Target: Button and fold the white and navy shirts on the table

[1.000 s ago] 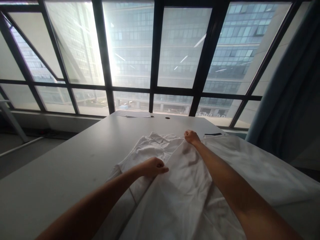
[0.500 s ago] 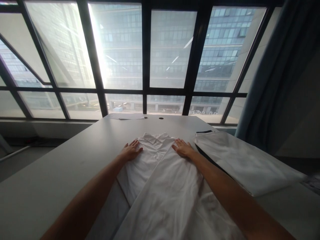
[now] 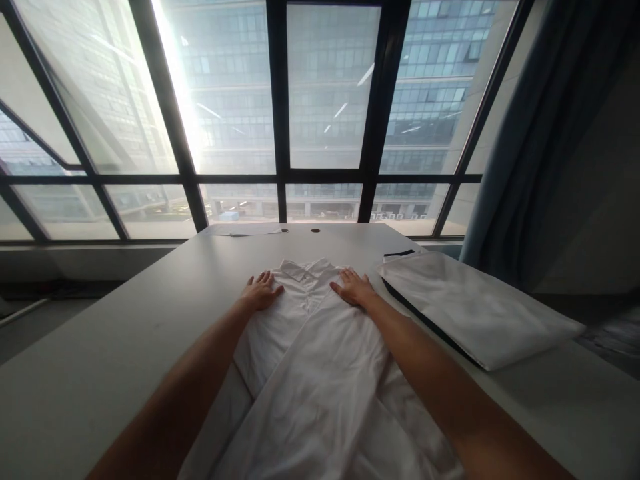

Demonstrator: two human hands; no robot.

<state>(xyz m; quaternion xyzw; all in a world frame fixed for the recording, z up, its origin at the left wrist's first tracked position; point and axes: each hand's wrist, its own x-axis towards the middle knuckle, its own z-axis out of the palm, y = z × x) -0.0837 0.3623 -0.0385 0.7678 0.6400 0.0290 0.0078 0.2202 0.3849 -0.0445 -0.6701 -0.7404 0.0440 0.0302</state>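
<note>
A white collared shirt (image 3: 310, 373) lies spread on the white table (image 3: 125, 360), its collar at the far end and its body reaching toward me. One sleeve seems to run diagonally across the front. My left hand (image 3: 260, 291) rests flat on the shirt's left shoulder, fingers spread and pointing away from me. On the right shoulder lies my right hand (image 3: 353, 287), also flat with its fingers apart. Neither hand grips the cloth. Both forearms cover parts of the shirt's sides.
To the right of the shirt lies a folded white cloth (image 3: 475, 303) with a dark edge beneath. A thin white sheet (image 3: 245, 229) lies at the table's far edge, near two round holes. Beyond stand large windows, with a blue-grey curtain (image 3: 520, 153) at the right.
The view has shifted slightly. Both hands stay flat on the shirt's shoulders. The collar looks flatter and more open, and the cloth below it smoother.
</note>
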